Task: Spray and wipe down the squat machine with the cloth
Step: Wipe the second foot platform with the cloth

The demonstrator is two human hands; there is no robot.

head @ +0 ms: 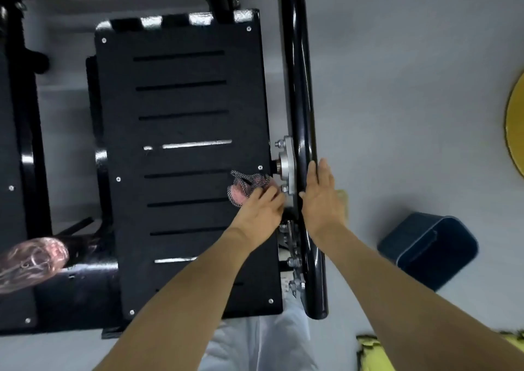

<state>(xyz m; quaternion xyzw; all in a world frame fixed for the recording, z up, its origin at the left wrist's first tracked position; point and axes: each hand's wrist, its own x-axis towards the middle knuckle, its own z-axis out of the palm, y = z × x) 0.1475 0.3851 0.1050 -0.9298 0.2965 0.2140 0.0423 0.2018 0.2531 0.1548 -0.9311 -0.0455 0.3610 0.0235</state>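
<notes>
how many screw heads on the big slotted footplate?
6 screw heads on the footplate: top-left corner, top-right corner, mid-left edge, mid-right edge beside the cloth, bottom-left corner, bottom-right corner. The left hand and its arm may hide others.

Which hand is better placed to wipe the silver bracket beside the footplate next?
Left, probably. The left hand grips the cloth at the edge of the footplate, right beside the silver bracket. The right hand rests flat on the black tube and holds no cloth.
</notes>
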